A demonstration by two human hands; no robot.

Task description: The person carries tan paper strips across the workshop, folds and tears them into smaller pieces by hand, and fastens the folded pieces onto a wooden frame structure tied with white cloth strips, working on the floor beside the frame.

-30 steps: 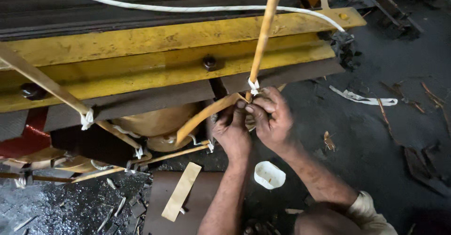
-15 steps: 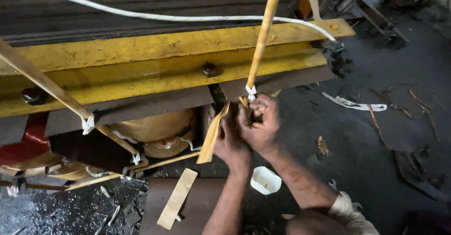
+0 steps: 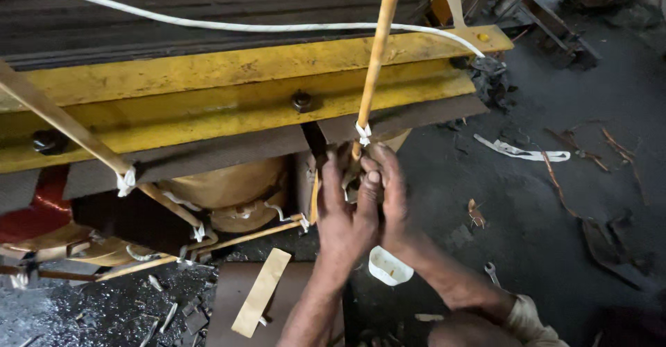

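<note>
Tan paper-wrapped lead (image 3: 375, 56) with white tie (image 3: 362, 133) — both hands' (image 3: 368, 205) grip clenched around its lower end.

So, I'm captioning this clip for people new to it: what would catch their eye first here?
Two bare hands, the left hand and right hand, pressed together at centre around the lower end of a tan wrapped lead tied with white tape. Behind them, a wide yellow steel clamp beam spans the frame, with a white cord draped over it.

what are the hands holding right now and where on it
Both hands, left hand and right hand, clasp the tan paper-wrapped lead at its lower end, below the white tie.
</note>
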